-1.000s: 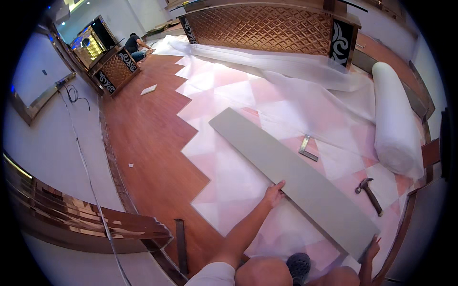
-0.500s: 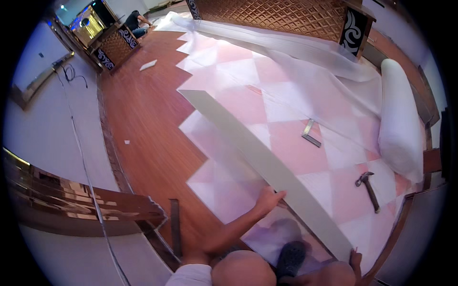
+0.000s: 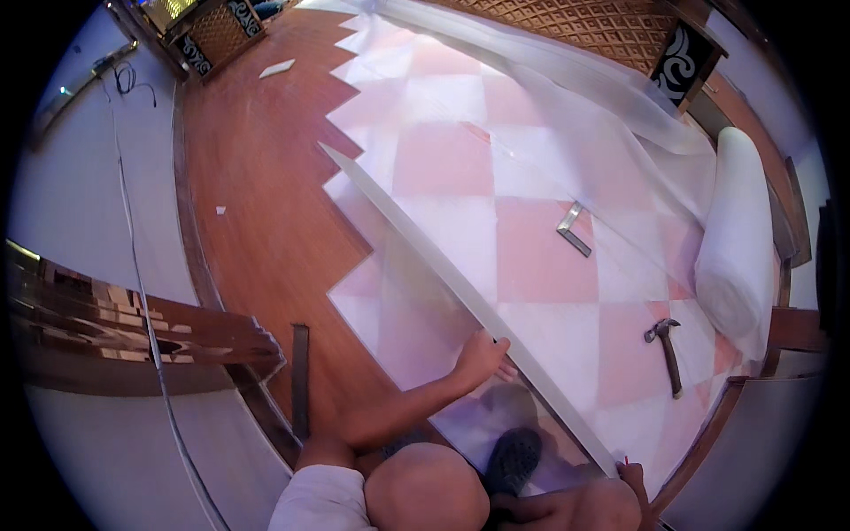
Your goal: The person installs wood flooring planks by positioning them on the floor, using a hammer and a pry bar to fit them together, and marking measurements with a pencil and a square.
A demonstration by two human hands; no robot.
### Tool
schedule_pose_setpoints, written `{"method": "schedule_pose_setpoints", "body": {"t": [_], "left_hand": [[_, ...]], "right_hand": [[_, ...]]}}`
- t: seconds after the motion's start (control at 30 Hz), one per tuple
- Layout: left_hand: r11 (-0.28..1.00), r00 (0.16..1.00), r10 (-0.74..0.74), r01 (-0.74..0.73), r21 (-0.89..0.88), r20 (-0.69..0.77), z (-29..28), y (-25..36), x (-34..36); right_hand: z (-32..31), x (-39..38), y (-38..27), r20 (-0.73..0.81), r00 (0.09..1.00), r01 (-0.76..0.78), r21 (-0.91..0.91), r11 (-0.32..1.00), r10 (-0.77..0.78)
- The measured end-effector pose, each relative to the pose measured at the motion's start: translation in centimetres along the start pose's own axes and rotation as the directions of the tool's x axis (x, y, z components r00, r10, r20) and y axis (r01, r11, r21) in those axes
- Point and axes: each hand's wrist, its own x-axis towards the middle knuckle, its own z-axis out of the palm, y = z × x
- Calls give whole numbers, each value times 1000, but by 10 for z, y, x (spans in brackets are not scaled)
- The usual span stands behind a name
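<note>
Long grey plank (image 3: 460, 288): a second ago it lies flat, broad face up, on the foam underlay (image 3: 540, 257); now it stands tipped on its long edge, showing only a thin pale strip. Left hand (image 3: 481, 358): then flat on the plank's face, now gripping its raised near edge, fingers curled over. Right hand (image 3: 633, 478) remains at the plank's near end. The view has dropped closer to the floor; knee and dark shoe (image 3: 513, 456) show larger.

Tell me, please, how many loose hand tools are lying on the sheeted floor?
2: a hammer right of the long plank, and a metal square farther up. Others may be hidden.
</note>
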Motion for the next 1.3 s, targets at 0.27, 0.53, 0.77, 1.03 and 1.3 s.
{"method": "schedule_pose_setpoints", "body": {"t": [0.27, 0.53, 0.77, 1.03, 1.3], "left_hand": [[998, 996, -55, 56, -11, 64, 9, 1, 19], [929, 988, 99, -136, 345, 121, 7, 11, 39], [615, 904, 428, -284, 736, -9, -99, -60, 18], [219, 563, 793, 93, 971, -233, -287, -129, -36], [194, 594, 784, 40, 980, -179, -310, -130, -35]], "right_hand": [[-12, 40, -86, -153, 945, 315, 180, 932, -290], [-6, -90, -441, 150, 388, 921, -97, 377, -909], [3, -73, -519, 188, 469, 806, -491, 331, -863], [-7, 5, -561, -3, 677, 708, -271, 653, -736], [22, 120, -546, -39, 786, 618, 7, 786, -617]]}}
